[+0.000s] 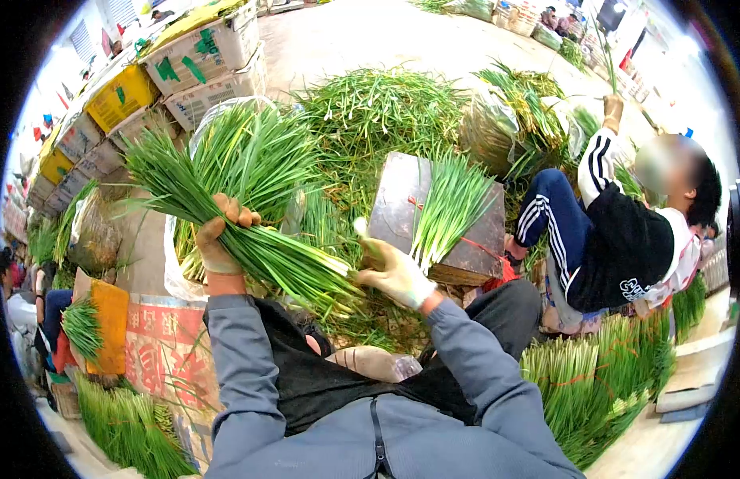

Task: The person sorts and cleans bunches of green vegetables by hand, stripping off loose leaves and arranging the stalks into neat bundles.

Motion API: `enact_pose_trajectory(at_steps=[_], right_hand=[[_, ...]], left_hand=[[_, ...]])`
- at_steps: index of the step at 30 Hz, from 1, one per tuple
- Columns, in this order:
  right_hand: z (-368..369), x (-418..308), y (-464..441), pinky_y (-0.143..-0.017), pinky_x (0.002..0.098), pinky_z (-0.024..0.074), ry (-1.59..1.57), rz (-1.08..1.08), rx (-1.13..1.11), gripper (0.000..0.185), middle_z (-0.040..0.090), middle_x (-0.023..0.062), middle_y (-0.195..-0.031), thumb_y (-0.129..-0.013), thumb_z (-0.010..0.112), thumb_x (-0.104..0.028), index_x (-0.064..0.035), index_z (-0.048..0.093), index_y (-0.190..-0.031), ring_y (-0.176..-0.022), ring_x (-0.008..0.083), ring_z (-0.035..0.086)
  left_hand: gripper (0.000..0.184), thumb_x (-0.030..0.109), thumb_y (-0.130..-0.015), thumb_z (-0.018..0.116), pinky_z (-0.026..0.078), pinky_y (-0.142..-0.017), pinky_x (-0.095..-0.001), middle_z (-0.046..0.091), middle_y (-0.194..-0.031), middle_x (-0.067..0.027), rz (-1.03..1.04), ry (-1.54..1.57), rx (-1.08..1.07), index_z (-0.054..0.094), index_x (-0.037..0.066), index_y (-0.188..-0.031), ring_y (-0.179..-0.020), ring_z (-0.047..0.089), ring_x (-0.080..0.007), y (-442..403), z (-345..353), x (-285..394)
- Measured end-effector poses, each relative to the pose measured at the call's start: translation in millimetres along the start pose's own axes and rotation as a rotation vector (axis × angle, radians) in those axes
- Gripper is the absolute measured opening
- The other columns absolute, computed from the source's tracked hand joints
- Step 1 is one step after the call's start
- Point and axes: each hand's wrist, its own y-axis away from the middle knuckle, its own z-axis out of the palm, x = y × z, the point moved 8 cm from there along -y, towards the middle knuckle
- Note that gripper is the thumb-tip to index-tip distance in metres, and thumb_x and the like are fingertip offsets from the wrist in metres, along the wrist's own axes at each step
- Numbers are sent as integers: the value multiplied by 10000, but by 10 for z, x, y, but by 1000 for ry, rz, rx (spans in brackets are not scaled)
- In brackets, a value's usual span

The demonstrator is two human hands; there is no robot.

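Observation:
My left hand (222, 231), in a worn glove with darkened fingers, is wrapped round a thick bunch of garlic chives (290, 259). The leaves fan out to the upper left, and the pale stalk ends point to the lower right. My right hand (395, 271), in a pale glove, is at those stalk ends. Its thumb touches or nearly touches them, while a white-tipped finger is raised apart from it. A smaller bundle of chives (454, 211) lies on a dark box-like block (398, 188) with red ties on it, just beyond my right hand.
A large loose heap of chives (386, 108) lies ahead. More chives fill a white bag (174, 259) at left. Stacked crates (202, 60) line the upper left. A co-worker (625, 231) sits at right with one arm raised. Tied bundles (601, 375) stand at lower right.

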Motion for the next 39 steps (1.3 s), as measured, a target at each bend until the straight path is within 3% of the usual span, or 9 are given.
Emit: enact_pose_trajectory(at_steps=[6,14,18,22,23,24,28,35,39], right_hand=[[345,-105,-227,-759,311,499,-157,-56,-39,302,707,114,-900,-884,720,-243,-23,683,-1087,-788,174,602],[170,1021,320,-801,356,527,243,162,-70,306,716,184,-980,-874,745,-285,-50,713,-1067,-895,275,695],[609,1181,679,-828,424,523,625,273,-805,247,714,177,-976,-845,710,-234,-95,728,-1048,-925,348,682],[54,523,-68,-870,402,513,305,148,-119,324,697,228,-1038,-937,621,-294,-9,688,-1076,-959,365,669],[-36,115,-212,-857,412,506,258,278,-129,347,696,232,-1045,-939,609,-300,14,678,-1071,-966,360,663],[-17,20,-369,-777,315,491,107,119,-97,360,694,86,-907,-921,668,-297,-3,656,-1128,-833,125,593],[440,-937,-477,-888,297,484,117,-192,-201,474,691,95,-1008,-833,779,-267,-13,641,-1209,-930,144,613],[584,-579,-398,-546,198,397,-301,280,-356,191,615,-79,-785,-883,753,-140,-66,686,-1046,-609,9,492],[547,-398,-206,-574,247,453,-123,307,-564,224,646,-8,-760,-886,744,-202,-57,676,-1042,-622,60,536]], left_hand=[[290,169,-767,742,473,-866,-383,543,-810,3,-22,118,-189,489,123,-900,-824,602,-198,-57,-10,32],[326,101,-771,727,422,-843,-354,512,-837,3,103,115,-138,454,121,-948,-793,516,-174,58,-198,486],[338,150,-789,725,396,-841,-349,452,-812,21,191,117,-195,448,126,-981,-777,468,-162,75,-261,733],[375,140,-776,728,390,-818,-360,451,-815,20,215,119,-123,448,118,-1025,-768,456,-158,95,-278,717],[375,130,-772,723,390,-813,-363,451,-815,17,192,125,-145,448,115,-1027,-766,454,-160,85,-267,682],[375,120,-768,718,391,-808,-367,451,-816,14,167,132,-171,449,112,-1030,-764,453,-163,63,-239,637],[406,149,-812,758,363,-809,-352,430,-789,40,120,108,-251,427,123,-1045,-719,424,-156,1,-91,490],[438,128,-795,747,378,-725,-341,490,-775,28,142,150,-284,446,110,-1113,-687,483,-149,108,-54,504],[465,119,-794,730,435,-718,-344,511,-796,19,143,153,-334,458,76,-1168,-663,525,-158,109,-33,521]])
